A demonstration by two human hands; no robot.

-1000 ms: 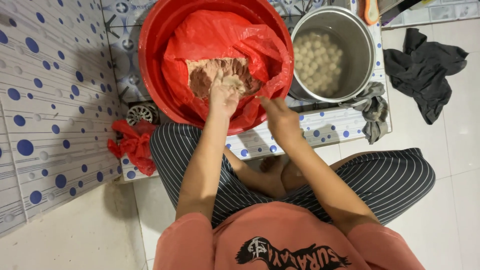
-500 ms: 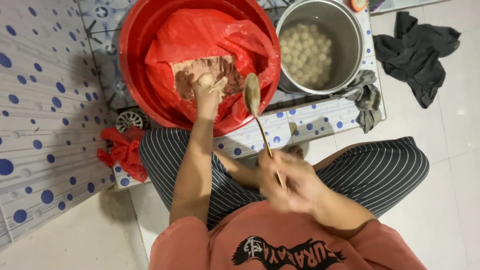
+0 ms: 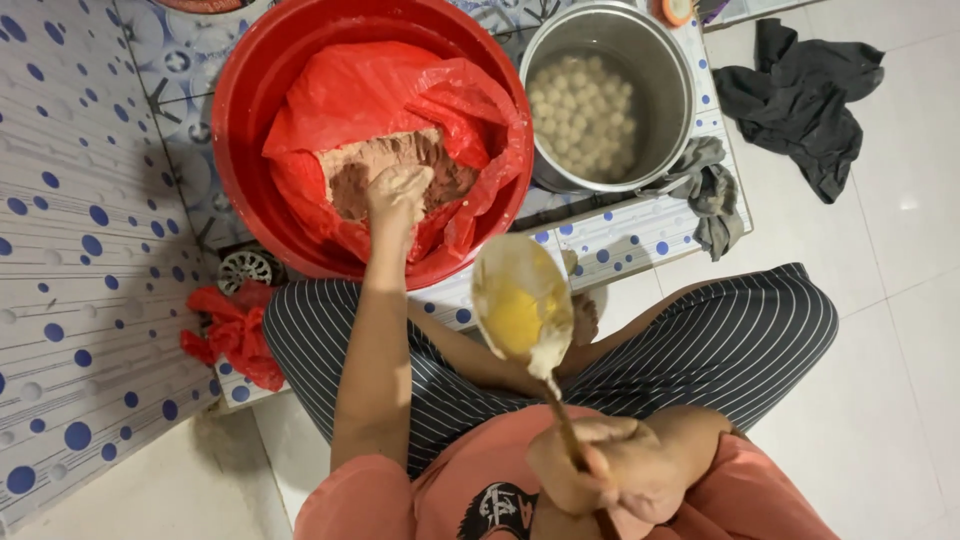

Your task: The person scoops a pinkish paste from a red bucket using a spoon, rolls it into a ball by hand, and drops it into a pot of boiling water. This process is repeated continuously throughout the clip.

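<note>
My left hand [image 3: 398,195] reaches into a big red basin [image 3: 240,120] lined with a red plastic bag [image 3: 380,95]. Its paste-coated fingers are curled into the brownish minced paste [image 3: 345,170]. My right hand [image 3: 590,470] is close to my chest, gripping the handle of a long spoon [image 3: 520,300]. The spoon's bowl is raised toward the camera and smeared with yellowish paste. A steel pot [image 3: 672,70] to the right of the basin holds several pale round balls [image 3: 585,115] in liquid.
I sit with striped trousers [image 3: 720,340] on a white tiled floor. A blue-dotted tiled ledge [image 3: 620,235] carries basin and pot. A grey rag [image 3: 710,195] hangs by the pot, dark cloth [image 3: 800,95] lies at right, red plastic [image 3: 235,335] and a floor drain [image 3: 245,268] at left.
My right hand has pulled back from the basin's edge toward my body, lifting the spoon up closer to the camera. My left hand stays in the paste.
</note>
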